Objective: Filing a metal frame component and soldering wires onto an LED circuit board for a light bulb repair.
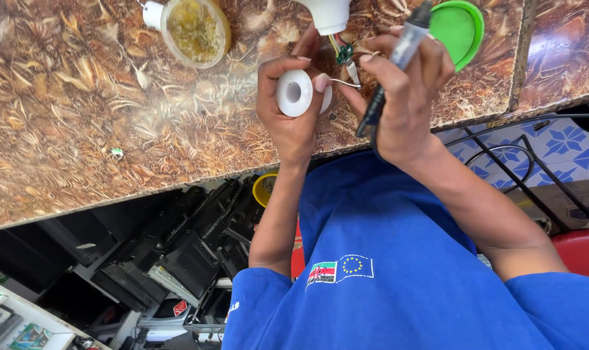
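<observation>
With the left hand [288,110] pinching a solder spool [295,93] and the right hand [404,97] closed round a soldering iron [398,58], its tip, near the fingertips [321,82], could burn them or the bulb's wires [343,53].

A brown countertop [80,116] with a leafy marbled pattern fills the upper view. On it, near the top edge, stands a round open tin [195,30] of yellowish paste, and well to its right lies a green lid [459,29]. Below the counter sit stacked black electronic units [178,259], with a red stool [582,249] at the right, over blue patterned floor tiles [569,146].
</observation>
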